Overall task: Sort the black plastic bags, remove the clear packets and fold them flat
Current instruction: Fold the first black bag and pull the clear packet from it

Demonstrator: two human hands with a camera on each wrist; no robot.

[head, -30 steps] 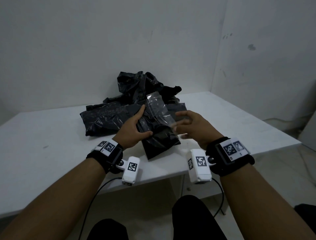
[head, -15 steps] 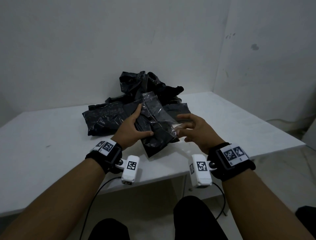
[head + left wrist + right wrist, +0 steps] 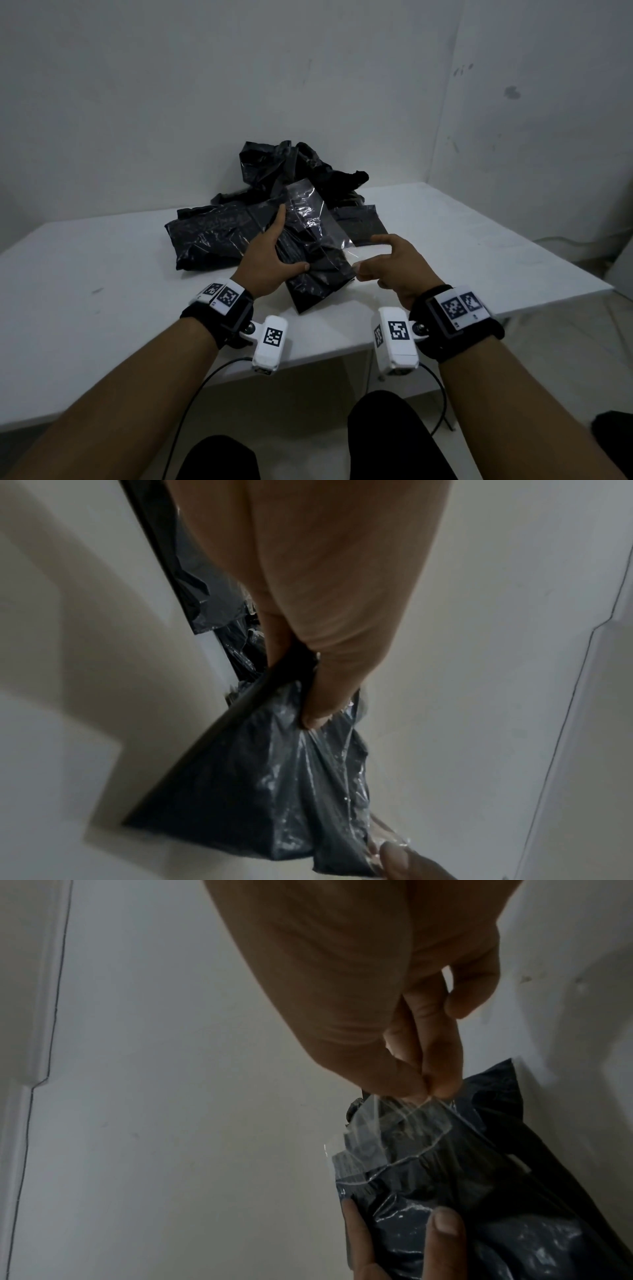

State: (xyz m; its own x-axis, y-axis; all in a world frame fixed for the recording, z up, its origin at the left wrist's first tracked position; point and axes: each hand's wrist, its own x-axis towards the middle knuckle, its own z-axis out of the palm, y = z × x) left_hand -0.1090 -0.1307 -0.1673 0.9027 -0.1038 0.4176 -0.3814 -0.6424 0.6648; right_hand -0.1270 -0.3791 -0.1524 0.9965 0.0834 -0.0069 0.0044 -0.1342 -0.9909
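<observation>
Two hands work at the near edge of the white surface [image 3: 102,301], and the order from left to right of the head view runs so. At centre left of the frame the flat black bags [image 3: 212,236] lie spread on the surface, with a crumpled heap of more bags [image 3: 291,164] behind them toward the wall. Next comes the left hand [image 3: 270,260], its fingers [image 3: 318,696] curled round the side of one black bag [image 3: 315,277], thumb pressed across the front, holding it up off the surface just in front of the pile. Over that bag lies the clear packet [image 3: 308,212], shiny and creased, reaching from the upper middle of the frame down to lower right of the bag. At its lower right corner the right hand [image 3: 394,263] pinches the clear film between thumb and fingers [image 3: 441,1080]; the right wrist view shows the pinch closed on the very edge, the other fingers loosely bent away.

Both pieces look feather-light, limp and slick, so I judge that a flat pinch near a corner or seam will hold better than a broad grab. The film may stretch or slip out if pulled fast, and the black bag needs firm bracing near where the packet leaves it.
</observation>
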